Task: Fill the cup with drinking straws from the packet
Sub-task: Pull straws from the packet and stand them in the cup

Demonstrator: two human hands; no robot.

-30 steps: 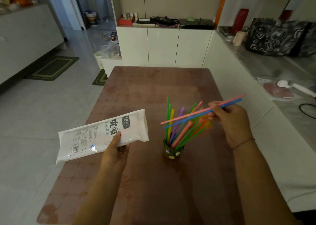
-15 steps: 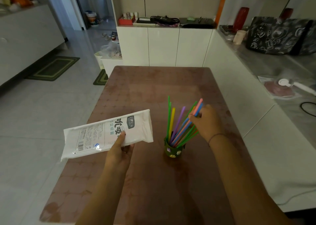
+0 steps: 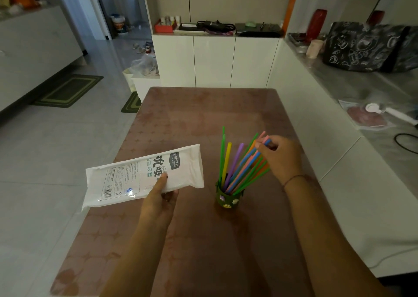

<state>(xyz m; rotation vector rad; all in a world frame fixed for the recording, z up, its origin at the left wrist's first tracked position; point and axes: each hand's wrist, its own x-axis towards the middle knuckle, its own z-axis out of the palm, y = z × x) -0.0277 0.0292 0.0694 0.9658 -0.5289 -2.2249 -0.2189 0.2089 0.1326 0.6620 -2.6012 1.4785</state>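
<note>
A small dark green cup with little stickers stands on the brown table. Several coloured straws lean in it, fanned to the right. My right hand is beside the fan, its fingertips pinched on the top ends of a pink straw and a blue straw whose lower ends are in the cup. My left hand holds the white straw packet from below, tilted, to the left of the cup, thumb on its printed face.
White cabinets stand beyond the table's far edge. A grey counter runs along the right, carrying a black patterned bag, a red bottle and a white utensil. Tiled floor with green mats lies to the left.
My right hand brought the pink and blue straws from level above the cup down into it, and now holds their tops. The packet shifted slightly right.
</note>
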